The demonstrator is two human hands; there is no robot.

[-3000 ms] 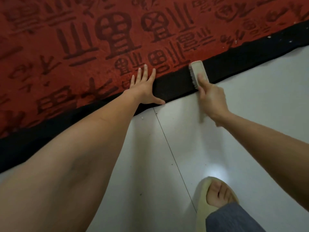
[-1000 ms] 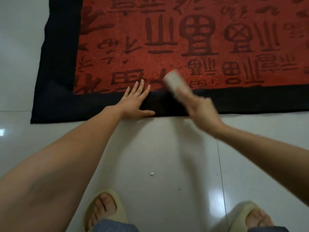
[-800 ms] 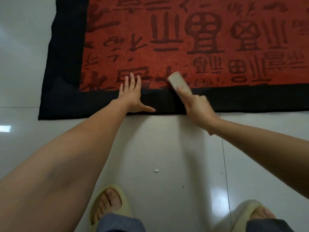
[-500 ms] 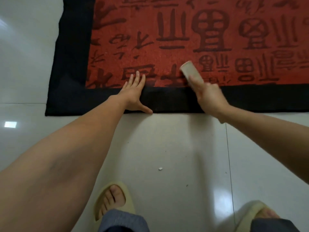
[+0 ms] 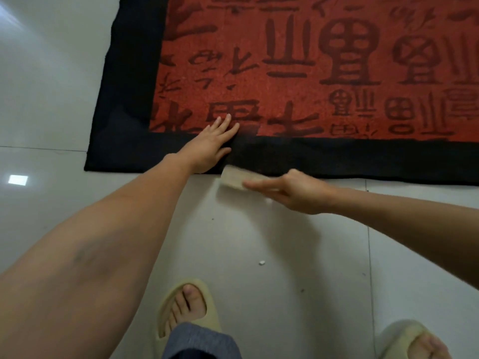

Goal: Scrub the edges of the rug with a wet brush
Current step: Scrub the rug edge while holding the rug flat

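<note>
A red rug (image 5: 298, 81) with dark characters and a wide black border (image 5: 337, 159) lies on the white tiled floor, its near-left corner in view. My left hand (image 5: 210, 146) presses flat on the border, fingers straight and reaching onto the red part. My right hand (image 5: 295, 190) grips a pale scrubbing brush (image 5: 233, 177), index finger stretched along its side. The brush lies sideways at the rug's near edge, just right of my left hand, half over the tile.
Glossy white floor tiles (image 5: 285, 255) fill the near part of the view, with a small white crumb (image 5: 261, 262) on them. My feet in pale yellow slippers (image 5: 186, 307) (image 5: 412, 340) stand close below.
My right hand has pulled the brush back from the red part across the black border to the rug's near edge, turning it sideways. The left hand stays pressed on the border.
</note>
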